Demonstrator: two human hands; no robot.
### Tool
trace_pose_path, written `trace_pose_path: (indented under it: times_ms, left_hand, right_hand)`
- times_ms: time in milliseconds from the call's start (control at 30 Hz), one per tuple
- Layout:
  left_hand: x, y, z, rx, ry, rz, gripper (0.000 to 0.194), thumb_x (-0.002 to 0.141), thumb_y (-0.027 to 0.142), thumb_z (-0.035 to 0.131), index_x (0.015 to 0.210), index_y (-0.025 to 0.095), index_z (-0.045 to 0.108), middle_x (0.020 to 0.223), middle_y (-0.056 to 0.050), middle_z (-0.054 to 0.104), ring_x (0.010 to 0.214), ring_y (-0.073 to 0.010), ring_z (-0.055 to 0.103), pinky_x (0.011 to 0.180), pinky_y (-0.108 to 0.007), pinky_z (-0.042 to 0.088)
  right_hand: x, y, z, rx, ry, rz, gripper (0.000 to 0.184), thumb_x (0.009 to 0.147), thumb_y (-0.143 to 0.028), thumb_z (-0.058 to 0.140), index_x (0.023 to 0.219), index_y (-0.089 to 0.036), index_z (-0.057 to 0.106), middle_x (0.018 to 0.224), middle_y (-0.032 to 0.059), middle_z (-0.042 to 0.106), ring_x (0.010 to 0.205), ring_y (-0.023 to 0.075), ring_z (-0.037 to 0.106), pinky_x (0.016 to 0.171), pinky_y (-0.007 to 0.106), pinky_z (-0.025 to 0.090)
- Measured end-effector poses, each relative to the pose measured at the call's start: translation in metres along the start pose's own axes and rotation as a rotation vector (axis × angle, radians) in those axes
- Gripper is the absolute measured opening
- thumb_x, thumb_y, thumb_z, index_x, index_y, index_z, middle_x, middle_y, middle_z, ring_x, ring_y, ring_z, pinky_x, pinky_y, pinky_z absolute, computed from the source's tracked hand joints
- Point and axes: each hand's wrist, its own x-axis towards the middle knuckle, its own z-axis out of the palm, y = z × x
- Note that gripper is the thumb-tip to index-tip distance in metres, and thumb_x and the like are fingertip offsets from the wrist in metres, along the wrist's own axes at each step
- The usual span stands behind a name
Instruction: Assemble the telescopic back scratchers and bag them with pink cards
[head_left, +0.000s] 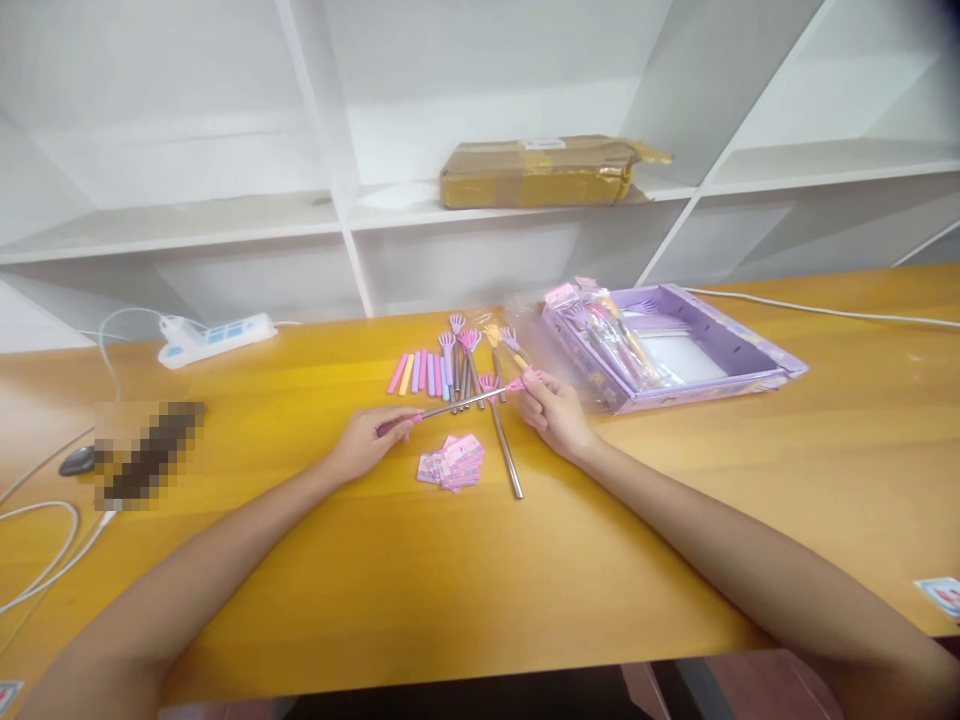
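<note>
A back scratcher [466, 401] with a thin metal rod is stretched between my two hands above the table. My left hand [363, 442] is closed around its pink handle end. At the other end, my right hand [556, 412] pinches near the pink claw-shaped head, which the fingers partly cover. Beneath and behind the rod lie several other back scratchers [448, 345] with purple, pink and yellow heads. One with a pink head [508, 458] points toward me. Left of them is a row of loose coloured handle sleeves [421, 372]. Pink printed cards [453, 462] lie in a pile in front.
A purple open box [705, 392] at the right holds back scratchers in clear bags [628, 345]. A power strip [217, 338], a dark mouse [78, 461] and white cables lie at the left. A taped carton [536, 175] rests on the white shelf [375, 215] behind.
</note>
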Motion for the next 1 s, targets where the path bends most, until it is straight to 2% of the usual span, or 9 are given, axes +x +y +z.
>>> trace_pose_path:
  times_ms: [133, 367, 467, 667, 833, 933, 1000]
  left_hand:
    - [-0.003, 0.003, -0.002, 0.002, 0.021, 0.027, 0.043, 0.102, 0.057, 0.065, 0.122, 0.024, 0.086, 0.093, -0.006, 0.085, 0.082, -0.0227, 0.077, 0.083, -0.035, 0.061]
    - [-0.005, 0.006, -0.004, 0.030, 0.048, 0.051, 0.039, 0.101, 0.053, 0.068, 0.120, 0.026, 0.087, 0.114, -0.006, 0.087, 0.097, -0.0253, 0.082, 0.092, -0.038, 0.064]
    - [-0.006, 0.006, -0.002, 0.036, 0.034, 0.058, 0.037, 0.101, 0.052, 0.068, 0.120, 0.027, 0.087, 0.112, -0.006, 0.087, 0.095, -0.0246, 0.082, 0.092, -0.038, 0.064]
    - [-0.008, 0.008, 0.004, 0.010, -0.047, 0.075, 0.036, 0.103, 0.050, 0.068, 0.121, 0.025, 0.087, 0.094, -0.005, 0.086, 0.081, -0.0219, 0.079, 0.083, -0.034, 0.063]
    - [-0.012, 0.012, 0.014, 0.004, -0.032, 0.122, 0.034, 0.103, 0.048, 0.069, 0.122, 0.026, 0.087, 0.104, -0.005, 0.088, 0.085, -0.0217, 0.080, 0.084, -0.033, 0.062]
    - [-0.013, 0.015, 0.020, -0.002, -0.018, 0.167, 0.031, 0.104, 0.046, 0.070, 0.122, 0.026, 0.087, 0.110, -0.005, 0.088, 0.089, -0.0206, 0.081, 0.082, -0.030, 0.061]
    - [-0.014, 0.015, 0.023, -0.006, -0.006, 0.195, 0.031, 0.105, 0.045, 0.070, 0.123, 0.026, 0.086, 0.107, -0.005, 0.088, 0.086, -0.0191, 0.081, 0.079, -0.028, 0.061]
  right_hand:
    - [-0.002, -0.004, -0.003, 0.009, -0.069, 0.082, 0.060, 0.082, -0.063, 0.091, 0.074, -0.023, 0.048, 0.049, -0.0118, 0.035, 0.037, 0.0032, 0.021, 0.037, 0.021, 0.014]
    - [-0.006, -0.007, -0.003, -0.012, -0.091, 0.119, 0.057, 0.081, -0.063, 0.092, 0.077, -0.023, 0.051, 0.046, -0.0130, 0.036, 0.033, 0.0027, 0.022, 0.036, 0.021, 0.010]
    - [-0.011, -0.004, 0.002, -0.086, -0.150, 0.124, 0.054, 0.083, -0.065, 0.088, 0.081, -0.023, 0.056, 0.045, -0.0122, 0.040, 0.032, 0.0041, 0.024, 0.036, 0.022, 0.013]
    - [-0.023, 0.009, 0.013, -0.276, -0.307, 0.165, 0.051, 0.088, -0.069, 0.081, 0.084, -0.023, 0.061, 0.041, -0.0081, 0.048, 0.031, 0.0093, 0.033, 0.038, 0.025, 0.023]
    - [-0.027, 0.015, 0.020, -0.272, -0.383, 0.164, 0.047, 0.097, -0.066, 0.074, 0.093, -0.020, 0.062, 0.042, -0.0092, 0.052, 0.030, 0.0076, 0.034, 0.038, 0.022, 0.026]
    - [-0.030, 0.014, 0.024, -0.255, -0.400, 0.158, 0.046, 0.098, -0.064, 0.073, 0.092, -0.021, 0.058, 0.044, -0.0100, 0.053, 0.029, 0.0071, 0.034, 0.036, 0.021, 0.023]
    - [-0.031, 0.014, 0.027, -0.254, -0.402, 0.146, 0.046, 0.098, -0.064, 0.074, 0.090, -0.022, 0.055, 0.045, -0.0101, 0.054, 0.029, 0.0069, 0.035, 0.036, 0.021, 0.023]
